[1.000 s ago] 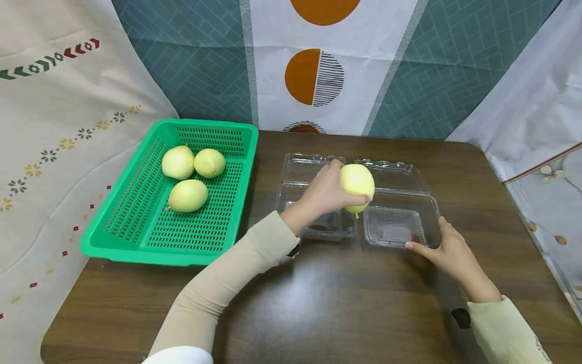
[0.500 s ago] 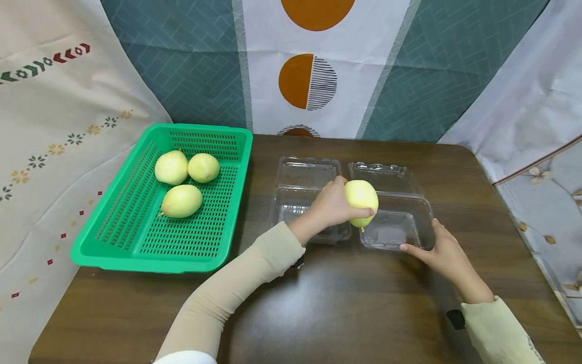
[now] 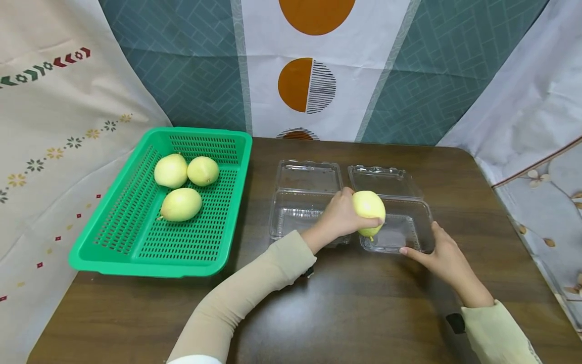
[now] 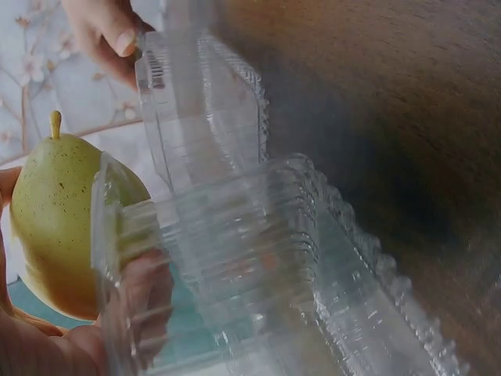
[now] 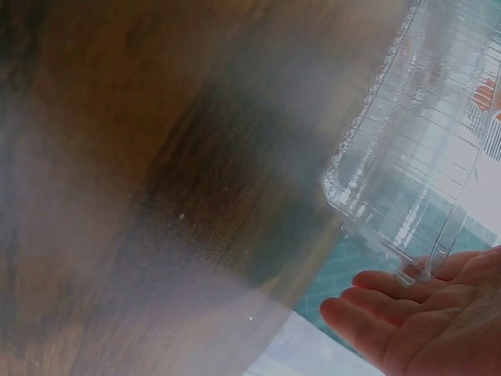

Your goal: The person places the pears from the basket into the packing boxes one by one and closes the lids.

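My left hand [image 3: 338, 217] grips a yellow-green pear [image 3: 368, 210], its stem pointing down toward me. The pear hangs over the near left part of the right clear plastic clamshell container [image 3: 395, 232], whose lid lies back. In the left wrist view the pear [image 4: 63, 219] shows speckled skin, partly behind clear plastic. My right hand [image 3: 443, 258] touches that container's near right corner, thumb at the front edge and fingers along the right side. The right wrist view shows its fingers [image 5: 376, 305] fairly straight against the container rim [image 5: 344, 180]. A second open clamshell [image 3: 295, 215] stands to the left, partly behind my left hand.
A green perforated basket [image 3: 234, 202] stands on the left of the brown wooden table [image 3: 345, 313]. Three pears [image 3: 181, 205] lie in it. Patterned cloth [image 3: 195, 65] hangs behind the table and along both sides.
The left hand has carried the pear right and toward me, from between the two containers to over the right one. The right hand stays at its corner. The head view has shifted slightly.
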Demonstrator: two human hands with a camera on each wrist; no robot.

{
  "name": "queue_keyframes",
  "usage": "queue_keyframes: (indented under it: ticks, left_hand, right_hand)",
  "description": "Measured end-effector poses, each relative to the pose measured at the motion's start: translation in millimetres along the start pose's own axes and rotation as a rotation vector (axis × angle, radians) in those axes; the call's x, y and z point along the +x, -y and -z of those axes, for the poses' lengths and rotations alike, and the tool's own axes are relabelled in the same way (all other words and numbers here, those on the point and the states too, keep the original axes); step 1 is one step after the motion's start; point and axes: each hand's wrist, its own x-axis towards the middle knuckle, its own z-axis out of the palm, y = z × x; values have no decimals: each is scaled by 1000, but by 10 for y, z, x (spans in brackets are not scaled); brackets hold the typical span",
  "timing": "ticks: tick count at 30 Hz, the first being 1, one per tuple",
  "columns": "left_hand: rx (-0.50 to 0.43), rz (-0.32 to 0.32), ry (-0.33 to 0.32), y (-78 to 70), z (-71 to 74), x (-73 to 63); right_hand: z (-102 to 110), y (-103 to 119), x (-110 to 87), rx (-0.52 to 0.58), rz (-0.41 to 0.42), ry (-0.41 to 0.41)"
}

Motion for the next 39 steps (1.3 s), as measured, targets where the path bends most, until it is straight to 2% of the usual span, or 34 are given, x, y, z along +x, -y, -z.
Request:
queue_keyframes:
  ticks: [6,13,27,39]
  left_hand:
    - [25,16,3,-23,-57,14]
    - [75,24,-13,-49,-112,24]
    - [232,-18,-13,-172,-287,63]
    - [397,-68,-49,-226,-367,100]
  right_hand:
    - [1,-2,4,-1,12,-8]
    - [11,12,12,3,6,19]
    - [16,2,19,5,4,27]
    - [8,-6,10,15,8,15]
